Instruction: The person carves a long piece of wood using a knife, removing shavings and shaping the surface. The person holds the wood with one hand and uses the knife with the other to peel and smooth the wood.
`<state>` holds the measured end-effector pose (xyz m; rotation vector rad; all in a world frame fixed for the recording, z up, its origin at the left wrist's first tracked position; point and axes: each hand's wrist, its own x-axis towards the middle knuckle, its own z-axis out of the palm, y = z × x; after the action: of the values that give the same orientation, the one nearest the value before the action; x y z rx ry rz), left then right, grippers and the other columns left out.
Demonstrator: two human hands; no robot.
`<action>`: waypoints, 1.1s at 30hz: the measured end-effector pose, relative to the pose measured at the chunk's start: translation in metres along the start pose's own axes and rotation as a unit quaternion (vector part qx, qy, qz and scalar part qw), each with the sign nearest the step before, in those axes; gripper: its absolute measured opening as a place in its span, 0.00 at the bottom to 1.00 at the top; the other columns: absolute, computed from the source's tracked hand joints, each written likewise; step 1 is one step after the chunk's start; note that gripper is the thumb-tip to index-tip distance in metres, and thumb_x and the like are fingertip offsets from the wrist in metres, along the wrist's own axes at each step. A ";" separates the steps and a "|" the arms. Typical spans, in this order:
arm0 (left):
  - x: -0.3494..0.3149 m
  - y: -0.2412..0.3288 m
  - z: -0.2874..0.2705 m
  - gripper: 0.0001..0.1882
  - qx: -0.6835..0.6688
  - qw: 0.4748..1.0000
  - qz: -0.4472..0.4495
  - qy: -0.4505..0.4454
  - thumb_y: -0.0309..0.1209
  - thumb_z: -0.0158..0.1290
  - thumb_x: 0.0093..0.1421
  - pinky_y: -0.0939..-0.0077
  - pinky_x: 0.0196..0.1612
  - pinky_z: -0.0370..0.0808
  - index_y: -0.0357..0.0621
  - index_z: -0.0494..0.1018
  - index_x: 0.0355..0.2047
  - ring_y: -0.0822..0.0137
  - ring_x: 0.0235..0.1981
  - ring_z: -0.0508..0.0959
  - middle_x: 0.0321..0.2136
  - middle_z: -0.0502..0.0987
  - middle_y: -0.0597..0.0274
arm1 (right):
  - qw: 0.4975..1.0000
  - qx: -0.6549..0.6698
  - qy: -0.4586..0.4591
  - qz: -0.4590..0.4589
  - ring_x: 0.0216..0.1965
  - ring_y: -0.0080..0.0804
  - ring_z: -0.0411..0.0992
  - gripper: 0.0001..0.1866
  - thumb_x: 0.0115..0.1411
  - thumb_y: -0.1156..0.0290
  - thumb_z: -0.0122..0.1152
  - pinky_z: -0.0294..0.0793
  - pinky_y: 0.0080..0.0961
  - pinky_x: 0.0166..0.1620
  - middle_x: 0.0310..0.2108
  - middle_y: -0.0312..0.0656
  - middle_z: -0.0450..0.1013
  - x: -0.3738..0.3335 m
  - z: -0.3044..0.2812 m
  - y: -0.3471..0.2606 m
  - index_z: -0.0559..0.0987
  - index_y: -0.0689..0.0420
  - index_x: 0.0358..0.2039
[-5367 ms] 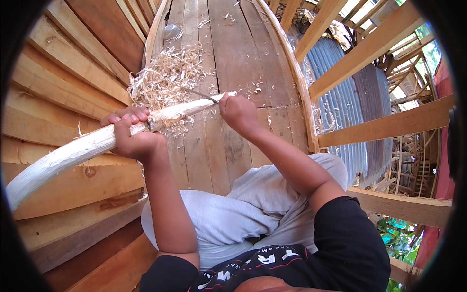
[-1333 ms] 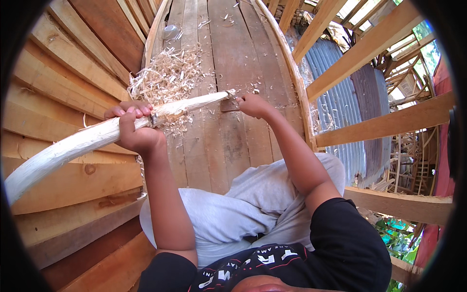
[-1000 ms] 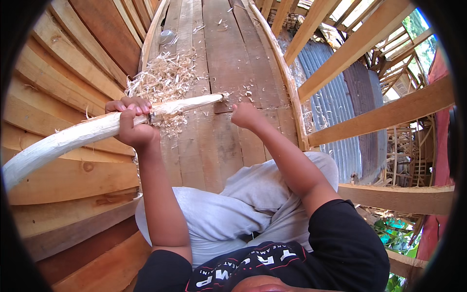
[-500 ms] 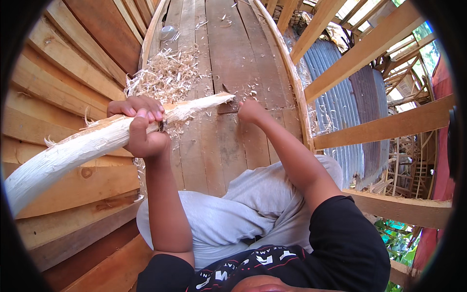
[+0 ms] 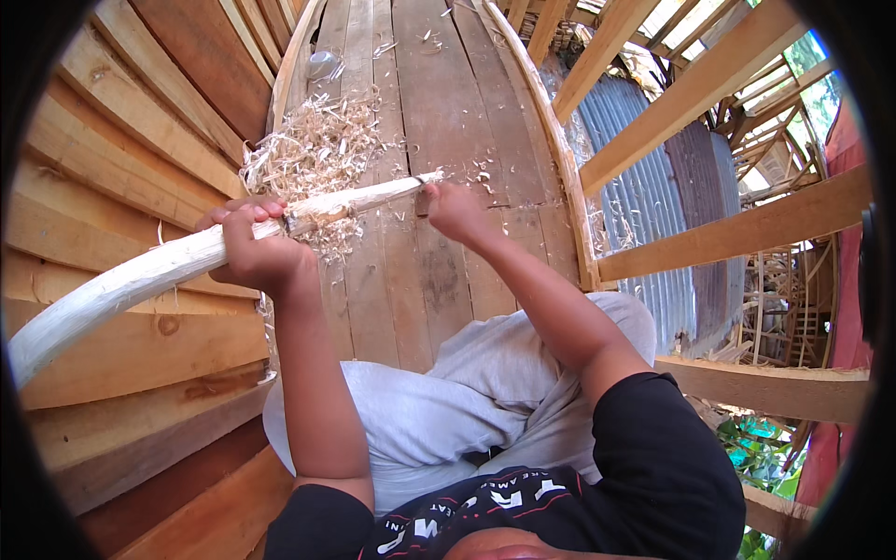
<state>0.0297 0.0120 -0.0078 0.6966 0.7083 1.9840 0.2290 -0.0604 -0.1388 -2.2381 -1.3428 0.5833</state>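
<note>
Plank floor (image 5: 446, 93) is stretching out beneath the right fingers (image 5: 433, 190)

A plank wall (image 5: 112, 336) of overlapping boards is standing to the left of the left fingers (image 5: 269, 206). A small transparent container (image 5: 323, 64) is resting well ahead of both sets of fingers. A pale timber edge beam (image 5: 558, 145) is bordering the floor to the right fingers' right. Farther right, timber rails (image 5: 691, 101) are crossing above corrugated metal sheets (image 5: 618, 154). Something red (image 5: 845, 308) is showing farthest right, while green leaves (image 5: 765, 462) are showing behind and right of the right fingers.
</note>
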 end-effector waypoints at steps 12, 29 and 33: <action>0.001 0.002 -0.003 0.11 0.004 1.000 0.004 0.015 0.17 0.43 0.42 0.70 0.21 0.72 0.40 0.60 0.28 0.65 0.12 0.67 0.13 0.64 0.58 | 0.999 -0.040 0.031 0.002 0.34 0.61 0.74 0.20 0.66 0.59 0.43 0.71 0.53 0.39 0.28 0.61 0.75 -0.011 0.007 -0.015 0.77 0.62 0.32; -0.009 0.005 0.012 0.06 0.063 0.997 0.001 0.043 0.20 0.44 0.43 0.71 0.25 0.72 0.41 0.60 0.22 0.67 0.15 0.67 0.15 0.64 0.60 | 0.998 0.004 0.052 0.020 0.34 0.63 0.74 0.20 0.67 0.61 0.41 0.72 0.53 0.39 0.29 0.64 0.74 0.006 0.028 0.017 0.74 0.67 0.33; 0.002 0.003 0.006 0.05 0.058 0.997 0.023 0.044 0.20 0.45 0.43 0.71 0.26 0.72 0.41 0.60 0.20 0.66 0.16 0.67 0.15 0.63 0.61 | 1.000 0.017 0.005 0.012 0.38 0.62 0.74 0.22 0.67 0.61 0.39 0.73 0.51 0.42 0.32 0.64 0.75 0.004 0.007 -0.018 0.75 0.68 0.36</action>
<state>0.0314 0.0138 -0.0014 0.7031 0.8728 2.0387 0.2141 -0.0485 -0.1340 -2.2289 -1.2929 0.5987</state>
